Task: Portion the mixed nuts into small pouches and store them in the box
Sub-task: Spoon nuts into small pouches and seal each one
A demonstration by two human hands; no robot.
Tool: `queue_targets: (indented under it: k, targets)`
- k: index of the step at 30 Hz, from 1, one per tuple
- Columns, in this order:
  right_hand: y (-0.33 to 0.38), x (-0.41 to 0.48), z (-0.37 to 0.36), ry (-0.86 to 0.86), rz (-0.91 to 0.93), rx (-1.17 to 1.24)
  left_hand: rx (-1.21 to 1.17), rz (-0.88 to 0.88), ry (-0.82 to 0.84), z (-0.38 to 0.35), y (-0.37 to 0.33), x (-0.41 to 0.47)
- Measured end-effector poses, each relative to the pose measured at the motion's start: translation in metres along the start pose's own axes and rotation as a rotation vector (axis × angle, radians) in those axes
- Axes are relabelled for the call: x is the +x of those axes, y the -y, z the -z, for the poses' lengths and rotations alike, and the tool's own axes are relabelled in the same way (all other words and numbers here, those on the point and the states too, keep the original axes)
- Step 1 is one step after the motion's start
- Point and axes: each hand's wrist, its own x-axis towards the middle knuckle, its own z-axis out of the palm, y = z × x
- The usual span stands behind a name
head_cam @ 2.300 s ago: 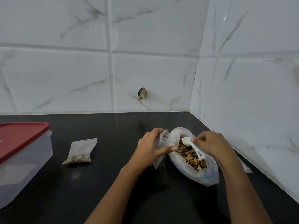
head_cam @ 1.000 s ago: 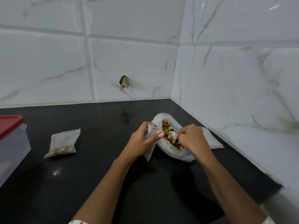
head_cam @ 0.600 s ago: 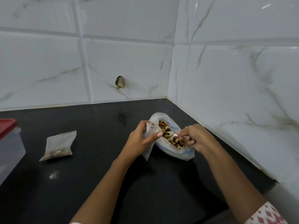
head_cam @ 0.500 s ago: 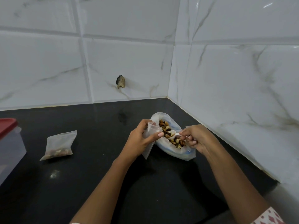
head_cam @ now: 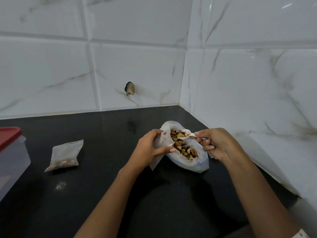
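Note:
A large clear bag of mixed nuts (head_cam: 190, 160) lies open on the black counter (head_cam: 103, 194) near the wall corner. My left hand (head_cam: 149, 150) pinches a small empty pouch (head_cam: 162, 142) open at the bag's left edge. My right hand (head_cam: 217, 145) grips the handle of a white spoon (head_cam: 184, 135). The spoon's bowl is heaped with nuts and hovers over the bag, close to the pouch mouth. A filled small pouch (head_cam: 66, 155) lies flat to the left. The clear box with a red lid (head_cam: 10, 152) stands at the left edge, partly cut off.
White marble tile walls meet in a corner behind the bag, and the right wall runs close along my right hand. A dark chipped hole (head_cam: 129, 88) marks the back wall. A scrap of white plastic (head_cam: 212, 156) shows under my right hand.
My right hand dug the spoon into the nuts, then lifted it out loaded and swung it left toward the pouch. My left hand kept holding the pouch in place.

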Motion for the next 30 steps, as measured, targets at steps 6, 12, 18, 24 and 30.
queue_targets:
  k: [6, 12, 18, 24, 30]
  targets:
    - [0.004, -0.009, -0.023, 0.129, 0.036, -0.08, -0.032, 0.013, 0.002, 0.001, -0.003, -0.001]
    - [-0.006, -0.012, -0.045, 0.122, 0.104, -0.323, -0.085, 0.029, 0.032, 0.0, -0.003, -0.004]
    - [-0.013, -0.017, -0.05, 0.041, 0.519, -0.833, -0.068, 0.041, 0.018, -0.003, 0.002, -0.003]
    - [-0.022, -0.014, -0.044, 0.015, 0.907, -1.054, -0.099, 0.037, -0.012, -0.003, 0.0, -0.003]
    - [-0.025, -0.009, -0.037, -0.123, 1.374, -1.269, -0.111, 0.052, -0.032, -0.004, 0.001, -0.003]
